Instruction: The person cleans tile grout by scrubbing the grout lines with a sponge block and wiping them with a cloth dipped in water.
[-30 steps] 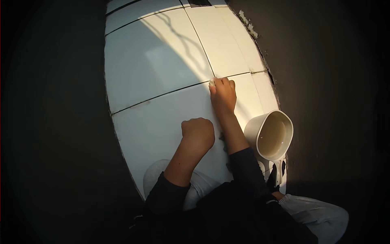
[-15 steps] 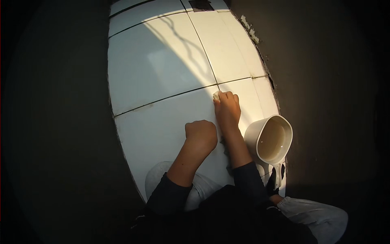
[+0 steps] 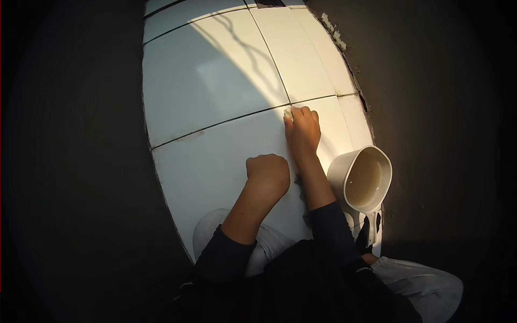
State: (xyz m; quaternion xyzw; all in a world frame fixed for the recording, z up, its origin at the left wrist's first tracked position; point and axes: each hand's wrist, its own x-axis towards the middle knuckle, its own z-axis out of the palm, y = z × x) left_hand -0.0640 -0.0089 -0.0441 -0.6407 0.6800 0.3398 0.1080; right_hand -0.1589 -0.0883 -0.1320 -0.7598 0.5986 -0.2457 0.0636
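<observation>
My right hand (image 3: 304,129) is closed on a small pale piece (image 3: 288,113), perhaps cloth or sponge, and presses it on the white tiles (image 3: 215,75) just below a crossing of dark joints. Lower and to the left, my left hand (image 3: 268,175) is bent at the wrist over the tiles, its fingers curled under and hidden from view. A cream dipper (image 3: 337,175) with cloudy liquid inside stands right of my right forearm, its handle toward me.
Dark grey surfaces (image 3: 431,134) border the tiled strip on both sides. Whitish crumbs (image 3: 334,33) lie along the upper right edge. A dark patch (image 3: 269,3) shows at the top. Grey clumps (image 3: 301,191) lie beside my right forearm.
My right hand first drew back along the joint line toward me, then moved slightly up again, still holding the pale piece. My left hand stays nearly in place; the view shifts a little.
</observation>
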